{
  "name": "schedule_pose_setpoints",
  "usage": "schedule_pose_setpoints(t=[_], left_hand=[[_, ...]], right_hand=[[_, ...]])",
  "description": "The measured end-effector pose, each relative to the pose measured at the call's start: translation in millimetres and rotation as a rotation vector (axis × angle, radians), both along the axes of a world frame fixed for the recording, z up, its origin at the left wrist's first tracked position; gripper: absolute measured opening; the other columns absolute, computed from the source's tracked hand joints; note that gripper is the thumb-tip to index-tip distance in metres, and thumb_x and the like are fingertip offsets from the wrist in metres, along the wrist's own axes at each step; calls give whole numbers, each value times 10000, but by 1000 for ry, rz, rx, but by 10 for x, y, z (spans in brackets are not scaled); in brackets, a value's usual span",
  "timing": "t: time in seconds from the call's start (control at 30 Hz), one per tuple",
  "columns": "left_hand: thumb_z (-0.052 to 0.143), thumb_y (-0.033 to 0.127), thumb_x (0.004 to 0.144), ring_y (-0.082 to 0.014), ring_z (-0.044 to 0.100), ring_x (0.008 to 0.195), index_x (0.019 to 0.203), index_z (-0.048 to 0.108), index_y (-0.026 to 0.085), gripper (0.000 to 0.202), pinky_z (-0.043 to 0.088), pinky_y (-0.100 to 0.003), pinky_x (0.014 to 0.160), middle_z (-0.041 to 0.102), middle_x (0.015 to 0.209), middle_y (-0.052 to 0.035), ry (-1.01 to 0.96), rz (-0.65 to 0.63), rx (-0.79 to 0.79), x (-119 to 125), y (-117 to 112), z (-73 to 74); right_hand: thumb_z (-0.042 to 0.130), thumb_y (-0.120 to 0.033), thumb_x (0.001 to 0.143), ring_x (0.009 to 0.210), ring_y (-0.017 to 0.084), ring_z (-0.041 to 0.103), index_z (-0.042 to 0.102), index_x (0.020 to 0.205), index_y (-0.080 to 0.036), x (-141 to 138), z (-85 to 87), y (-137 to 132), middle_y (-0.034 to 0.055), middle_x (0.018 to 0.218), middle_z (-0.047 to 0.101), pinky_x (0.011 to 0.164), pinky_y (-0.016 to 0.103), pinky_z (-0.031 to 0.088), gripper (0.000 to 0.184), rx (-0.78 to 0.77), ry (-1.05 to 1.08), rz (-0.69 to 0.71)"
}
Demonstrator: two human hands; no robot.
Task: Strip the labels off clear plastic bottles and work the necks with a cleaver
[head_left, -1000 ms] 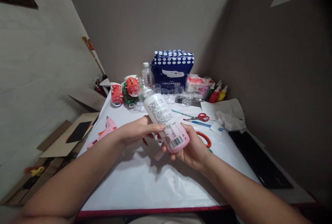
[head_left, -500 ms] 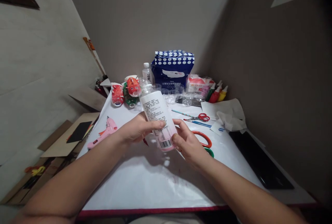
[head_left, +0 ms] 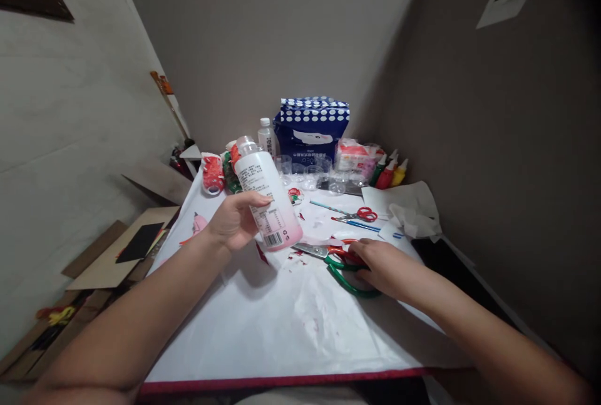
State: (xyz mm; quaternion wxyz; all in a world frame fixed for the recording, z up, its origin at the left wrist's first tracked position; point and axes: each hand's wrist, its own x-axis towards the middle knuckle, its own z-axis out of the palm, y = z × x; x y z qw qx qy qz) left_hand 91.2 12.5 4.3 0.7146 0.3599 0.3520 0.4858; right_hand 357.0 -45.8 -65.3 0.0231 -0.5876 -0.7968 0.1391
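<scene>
My left hand (head_left: 237,223) is closed around a plastic bottle (head_left: 267,205) with a white-and-pink printed label. The bottle tilts, its clear uncapped neck pointing up and away to the left. At the table's middle right, my right hand (head_left: 382,264) has its fingers closed over the handles of large scissors (head_left: 335,258), one loop orange-red and the other green. The scissors' blades point left, toward the bottle's base, and their loops stand apart. Part of the orange-red loop is hidden by my fingers. Small red scraps (head_left: 297,259) lie near the blades.
A pink glue gun (head_left: 199,223) lies left, partly hidden by my arm. Small red-handled scissors (head_left: 364,214) and blue brushes (head_left: 361,225) lie beyond my right hand. At the back are clear plastic cups (head_left: 312,176), a blue bag (head_left: 312,133), paint bottles (head_left: 387,173) and red painted bottle pieces (head_left: 213,173).
My right hand has left the bottle and moved right and down onto the large scissors, whose loops are now spread wider. My left hand has shifted left with the bottle.
</scene>
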Motion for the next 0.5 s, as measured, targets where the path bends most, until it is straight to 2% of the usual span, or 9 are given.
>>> schedule_pose_setpoints(t=[0.1, 0.3, 0.43, 0.5], left_hand=[[629, 126, 504, -213, 651, 665, 790, 669, 162, 292, 535, -399, 732, 686, 675, -22, -11, 22, 34, -9, -12, 20], [607, 140, 493, -259, 670, 749, 805, 662, 158, 317, 550, -439, 765, 697, 698, -32, -64, 101, 140, -99, 17, 70], [603, 151, 495, -280, 676, 781, 785, 661, 154, 296, 554, -455, 774, 701, 706, -41, -76, 99, 174, -131, 56, 73], [606, 147, 490, -271, 674, 765, 755, 654, 155, 269, 555, -447, 767, 695, 694, -35, -79, 117, 172, -130, 64, 72]], right_hand=[[593, -182, 614, 641, 165, 544, 577, 776, -212, -34, -58, -2, 34, 759, 642, 529, 249, 285, 166, 4, 1, 15], [620, -246, 594, 574, 159, 466, 495, 745, -206, -7, -110, -75, 37, 691, 591, 498, 260, 233, 200, 80, 15, -64], [571, -215, 662, 589, 137, 461, 462, 815, -211, 75, -57, -183, 8, 715, 574, 518, 247, 281, 187, 107, 79, -80], [541, -255, 733, 620, 140, 476, 462, 849, -211, 107, -37, -232, 3, 728, 567, 547, 246, 314, 147, 121, 128, -88]])
